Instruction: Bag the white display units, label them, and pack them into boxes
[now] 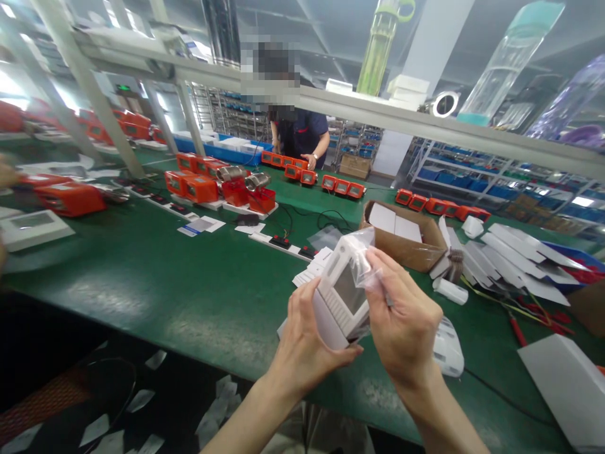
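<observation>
A small white device [346, 287] with a grey screen and ribbed side is held tilted above the table's front edge, partly in a clear plastic bag [363, 261]. My left hand [302, 337] wraps round its lower left side, where a plain white panel [327, 320] shows; whether that is a carton or part of the device I cannot tell. At the upper right corner, my right hand [401, 309] pinches the bag between thumb and fingers. A white rounded object [448, 350] with a cable lies by my right wrist.
An open cardboard box [401, 249] stands beyond my right hand, with flat white cartons [515, 255] beside it. Orange devices [196, 188] and a power strip [281, 243] sit across the green table [189, 296]. A person [302, 135] works opposite, below a shelf rail [401, 113] holding bottles.
</observation>
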`<control>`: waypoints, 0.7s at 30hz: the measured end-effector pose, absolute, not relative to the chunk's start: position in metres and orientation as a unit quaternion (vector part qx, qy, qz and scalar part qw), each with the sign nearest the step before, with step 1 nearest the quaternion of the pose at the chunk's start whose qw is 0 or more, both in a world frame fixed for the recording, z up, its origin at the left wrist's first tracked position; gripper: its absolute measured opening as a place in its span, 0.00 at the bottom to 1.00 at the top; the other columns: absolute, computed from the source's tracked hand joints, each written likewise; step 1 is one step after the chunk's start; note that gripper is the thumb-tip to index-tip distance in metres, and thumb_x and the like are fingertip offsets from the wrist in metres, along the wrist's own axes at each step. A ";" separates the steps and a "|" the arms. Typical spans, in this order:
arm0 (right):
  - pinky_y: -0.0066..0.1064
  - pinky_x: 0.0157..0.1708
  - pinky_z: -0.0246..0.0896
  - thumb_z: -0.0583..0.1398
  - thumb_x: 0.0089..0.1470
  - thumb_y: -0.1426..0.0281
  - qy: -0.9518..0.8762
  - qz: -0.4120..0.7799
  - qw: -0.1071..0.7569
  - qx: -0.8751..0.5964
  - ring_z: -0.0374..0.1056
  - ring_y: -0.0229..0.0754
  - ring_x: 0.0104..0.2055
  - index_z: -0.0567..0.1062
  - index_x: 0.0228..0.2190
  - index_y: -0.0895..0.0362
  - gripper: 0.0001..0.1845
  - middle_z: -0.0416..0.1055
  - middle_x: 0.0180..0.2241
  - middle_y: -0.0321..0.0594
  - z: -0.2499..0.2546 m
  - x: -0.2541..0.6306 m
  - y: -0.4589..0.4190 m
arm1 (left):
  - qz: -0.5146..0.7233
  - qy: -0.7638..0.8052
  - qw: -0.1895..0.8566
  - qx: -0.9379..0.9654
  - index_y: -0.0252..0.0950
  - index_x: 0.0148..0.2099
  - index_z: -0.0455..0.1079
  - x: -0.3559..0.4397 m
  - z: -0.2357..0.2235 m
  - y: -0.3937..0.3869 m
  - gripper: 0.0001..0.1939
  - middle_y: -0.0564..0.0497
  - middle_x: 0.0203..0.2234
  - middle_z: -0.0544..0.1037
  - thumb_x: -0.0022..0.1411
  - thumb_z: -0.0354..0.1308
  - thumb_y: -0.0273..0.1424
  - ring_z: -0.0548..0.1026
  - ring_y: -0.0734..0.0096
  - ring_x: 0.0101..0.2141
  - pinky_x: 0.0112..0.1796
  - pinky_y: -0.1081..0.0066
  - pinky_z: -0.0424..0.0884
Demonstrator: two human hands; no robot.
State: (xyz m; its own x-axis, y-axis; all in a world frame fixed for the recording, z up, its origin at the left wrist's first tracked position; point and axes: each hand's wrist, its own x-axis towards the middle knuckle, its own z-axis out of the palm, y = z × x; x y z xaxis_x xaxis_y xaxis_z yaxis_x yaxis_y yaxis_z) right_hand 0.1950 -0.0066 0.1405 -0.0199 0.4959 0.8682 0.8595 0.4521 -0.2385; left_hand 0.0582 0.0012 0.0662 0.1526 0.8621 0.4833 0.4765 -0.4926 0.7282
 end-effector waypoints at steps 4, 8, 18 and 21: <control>0.33 0.50 0.67 0.53 0.58 0.77 -0.699 -0.179 0.492 -0.487 0.71 0.43 0.49 0.74 0.47 0.63 0.16 0.74 0.47 0.51 0.124 0.192 -0.007 | 0.473 0.450 0.208 0.728 0.42 0.63 0.42 0.058 0.064 0.002 0.53 0.41 0.56 0.58 0.40 0.70 0.35 0.60 0.51 0.57 0.55 0.49 0.62; 0.34 0.51 0.65 0.53 0.59 0.76 -0.704 -0.132 0.481 -0.506 0.70 0.43 0.50 0.73 0.47 0.64 0.16 0.74 0.47 0.51 0.124 0.195 -0.004 | 0.472 0.446 0.214 0.730 0.42 0.62 0.44 0.058 0.064 0.001 0.52 0.43 0.55 0.58 0.40 0.70 0.34 0.60 0.53 0.57 0.55 0.51 0.61; 0.33 0.32 0.64 0.60 0.52 0.78 -0.722 -0.135 0.462 -0.497 0.65 0.39 0.31 0.71 0.28 0.57 0.04 0.68 0.27 0.37 0.116 0.210 -0.050 | 0.458 0.476 0.221 0.718 0.42 0.63 0.42 0.050 0.069 0.003 0.52 0.43 0.57 0.57 0.41 0.69 0.35 0.59 0.54 0.58 0.57 0.51 0.59; 0.34 0.34 0.67 0.59 0.53 0.79 -0.748 -0.122 0.424 -0.496 0.68 0.40 0.33 0.75 0.33 0.58 0.07 0.73 0.31 0.40 0.101 0.213 -0.054 | 0.460 0.478 0.218 0.716 0.42 0.62 0.43 0.048 0.070 0.004 0.51 0.43 0.56 0.58 0.42 0.69 0.35 0.60 0.53 0.57 0.57 0.50 0.59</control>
